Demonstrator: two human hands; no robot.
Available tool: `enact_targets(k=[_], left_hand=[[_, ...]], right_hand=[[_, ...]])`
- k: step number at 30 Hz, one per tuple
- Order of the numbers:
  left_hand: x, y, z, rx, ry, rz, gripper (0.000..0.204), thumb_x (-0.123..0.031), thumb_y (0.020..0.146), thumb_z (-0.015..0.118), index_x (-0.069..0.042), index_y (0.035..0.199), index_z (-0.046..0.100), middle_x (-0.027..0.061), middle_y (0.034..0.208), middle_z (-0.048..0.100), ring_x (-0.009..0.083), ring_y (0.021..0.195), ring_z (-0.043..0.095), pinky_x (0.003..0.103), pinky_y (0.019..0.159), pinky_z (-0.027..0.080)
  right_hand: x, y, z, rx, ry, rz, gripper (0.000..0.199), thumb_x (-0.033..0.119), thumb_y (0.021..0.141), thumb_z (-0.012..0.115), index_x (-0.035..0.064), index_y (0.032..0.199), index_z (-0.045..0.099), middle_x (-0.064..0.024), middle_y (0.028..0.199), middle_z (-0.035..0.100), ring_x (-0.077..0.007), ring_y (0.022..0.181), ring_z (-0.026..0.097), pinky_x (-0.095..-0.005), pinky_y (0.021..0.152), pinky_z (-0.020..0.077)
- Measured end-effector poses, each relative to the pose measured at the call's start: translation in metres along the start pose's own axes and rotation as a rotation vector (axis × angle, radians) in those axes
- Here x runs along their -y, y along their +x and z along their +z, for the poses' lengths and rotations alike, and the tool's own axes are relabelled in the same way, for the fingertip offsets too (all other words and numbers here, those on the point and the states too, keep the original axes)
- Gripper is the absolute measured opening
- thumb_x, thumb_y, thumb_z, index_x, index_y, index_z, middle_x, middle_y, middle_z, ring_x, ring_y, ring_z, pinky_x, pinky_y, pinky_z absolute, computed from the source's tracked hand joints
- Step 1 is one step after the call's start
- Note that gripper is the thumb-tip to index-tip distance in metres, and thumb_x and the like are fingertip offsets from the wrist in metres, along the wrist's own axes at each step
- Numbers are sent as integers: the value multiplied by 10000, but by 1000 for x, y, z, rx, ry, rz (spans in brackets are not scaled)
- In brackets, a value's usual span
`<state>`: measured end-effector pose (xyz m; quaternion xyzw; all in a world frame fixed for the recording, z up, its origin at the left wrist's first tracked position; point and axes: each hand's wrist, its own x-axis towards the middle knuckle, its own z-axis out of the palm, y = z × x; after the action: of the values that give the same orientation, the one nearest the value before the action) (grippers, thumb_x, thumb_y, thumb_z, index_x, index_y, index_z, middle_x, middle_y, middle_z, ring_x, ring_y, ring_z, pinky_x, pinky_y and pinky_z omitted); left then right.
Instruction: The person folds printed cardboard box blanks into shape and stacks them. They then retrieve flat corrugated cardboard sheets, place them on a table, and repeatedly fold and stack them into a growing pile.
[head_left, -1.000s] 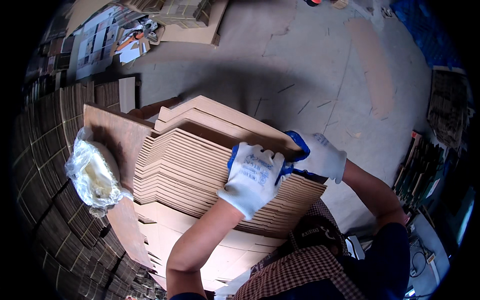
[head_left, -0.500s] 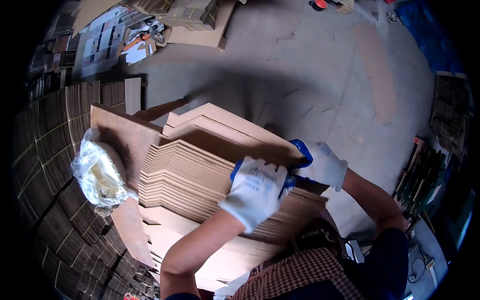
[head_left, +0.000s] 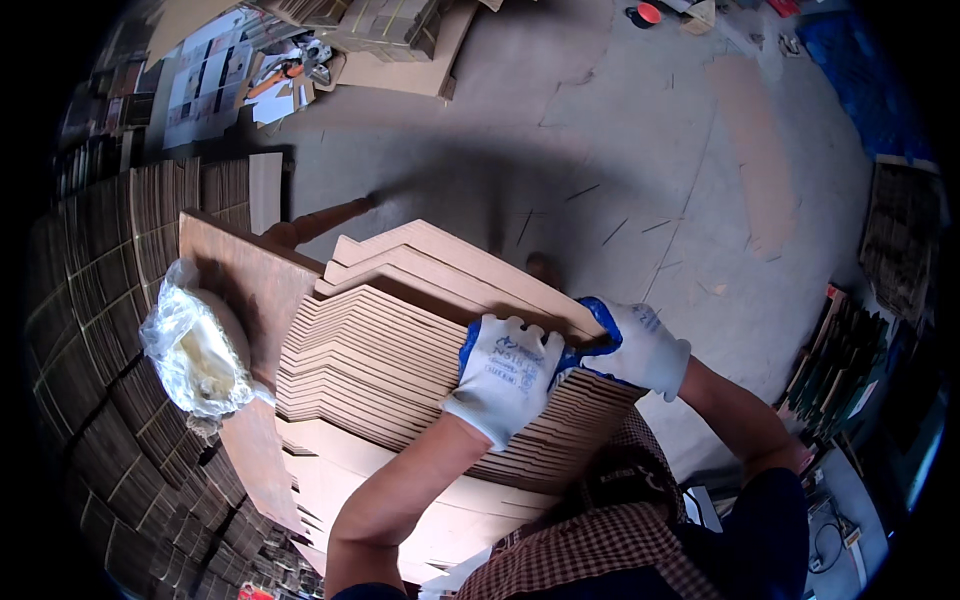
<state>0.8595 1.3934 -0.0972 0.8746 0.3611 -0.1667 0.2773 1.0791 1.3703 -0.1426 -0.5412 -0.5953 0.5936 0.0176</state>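
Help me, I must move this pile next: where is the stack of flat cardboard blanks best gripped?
Probably at the near right corner of the stack of cardboard blanks, coming from the right. There the fanned sheet edges lie exposed, and the left hand presses on top while the right hand clamps the edge.

This is a workshop that handles cardboard packaging. Under the gloved left hand [head_left: 505, 375] lies a thick stack of flat brown die-cut cardboard blanks [head_left: 390, 370]. Far to its left stand rows of bundled corrugated sheets [head_left: 90, 330]. Beyond the hands spreads a bare, scuffed grey concrete floor [head_left: 620, 130] littered with scraps.
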Motion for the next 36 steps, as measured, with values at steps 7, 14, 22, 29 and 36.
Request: enact_targets(k=[7, 14, 22, 29, 36], left_hand=[[-9, -17, -27, 120, -148, 7, 326, -354, 875, 611, -97, 1072, 645, 62, 925, 676, 221, 836, 639, 368, 833, 438], [1, -15, 8, -69, -68, -2, 315, -321, 791, 665, -94, 1008, 667, 71, 853, 665, 232, 781, 639, 372, 786, 459], [-1, -18, 10, -138, 6, 50, 301, -299, 753, 684, -130, 1000, 646, 29, 875, 606, 197, 856, 584, 363, 794, 415], [37, -41, -10, -529, -84, -185, 498, -256, 703, 753, -118, 1165, 630, 122, 1183, 578, 322, 1137, 521, 457, 948, 392], [125, -83, 8, -737, 58, -740, 504, -272, 855, 745, -93, 1300, 591, 149, 1255, 604, 348, 1105, 568, 441, 1001, 424]], right_hand=[[2, 1, -3, 5, -98, 10, 579, 354, 800, 768, 44, 1238, 549, -201, 1067, 677, -375, 945, 671, -428, 838, 531], [9, 0, -4, 64, 7, 17, 506, 351, 807, 768, 41, 1165, 588, -186, 1049, 695, -344, 933, 697, -398, 840, 547], [12, -5, -1, 24, -23, 45, 507, 338, 795, 764, 53, 1175, 585, -186, 1056, 693, -362, 951, 688, -410, 853, 539], [13, -9, -6, 60, -18, 37, 627, 351, 838, 751, 35, 1319, 504, -211, 1079, 671, -377, 937, 670, -427, 825, 532], [18, 1, 6, -107, -49, -54, 511, 305, 972, 612, 57, 1399, 483, -212, 1080, 682, -337, 922, 694, -415, 828, 545]])
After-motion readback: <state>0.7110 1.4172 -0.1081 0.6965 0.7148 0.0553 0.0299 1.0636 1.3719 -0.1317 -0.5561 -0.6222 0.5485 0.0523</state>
